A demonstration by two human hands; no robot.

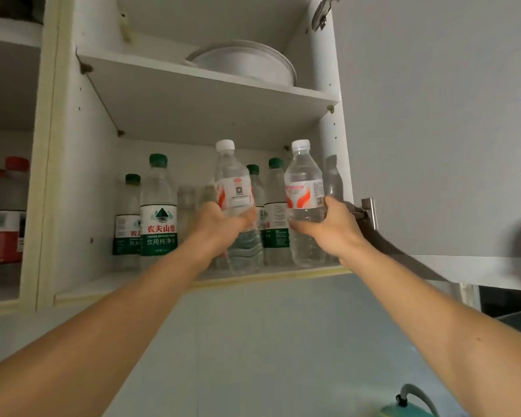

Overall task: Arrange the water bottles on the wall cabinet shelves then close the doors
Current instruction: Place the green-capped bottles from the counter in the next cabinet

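left hand (220, 224) gripped bottle (238, 206) | right hand (331, 227) gripped second bottle (306, 203) | both upright, just before lower shelf (253, 273)

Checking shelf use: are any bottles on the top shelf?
No, the top shelf holds only a white bowl; the bottles stand below.

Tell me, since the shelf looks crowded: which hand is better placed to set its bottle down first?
Probably the right hand: its white-capped bottle stands upright at the lower shelf's front edge, while the left hand's bottle tilts.
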